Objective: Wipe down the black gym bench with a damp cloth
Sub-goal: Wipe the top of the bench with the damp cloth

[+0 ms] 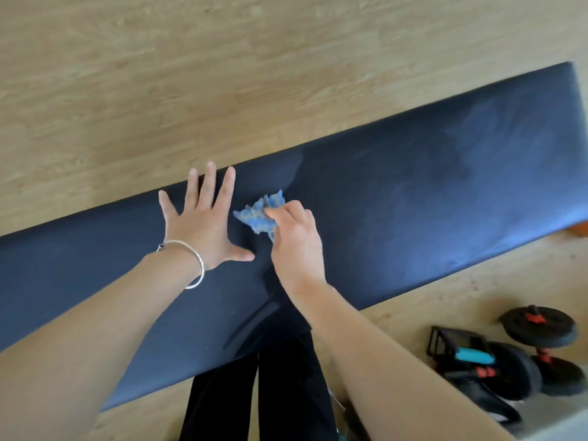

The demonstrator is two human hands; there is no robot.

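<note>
Far left, the left hand [203, 224] is laid flat on the long black padded gym bench [445, 192], fingers straight and spread, nothing held, with a thin silver bangle [194, 265] worn at the wrist. Just beside it, near the middle of the bench, the small crumpled blue cloth [259, 214] is pinched in the curled fingers of the right hand [296, 246] and pressed onto the padding. Further right, faint streaks are seen on the bench top. Beyond the near edge, black dumbbells with red collars [541, 345] are left on the pale wooden floor [191, 74]. Trouble could be expected from the bunched cloth: so little of it is spread that strips may well be missed, above all along the far edge and under the braced palm, where prints could be left. A light fingertip pinch could also be lost mid-stroke, and the dumbbells could be kicked if a step is taken rightward. Counted up: one bench, one cloth, two hands, one bangle; two dumbbells can be made out, though that heap is blurred.
</note>
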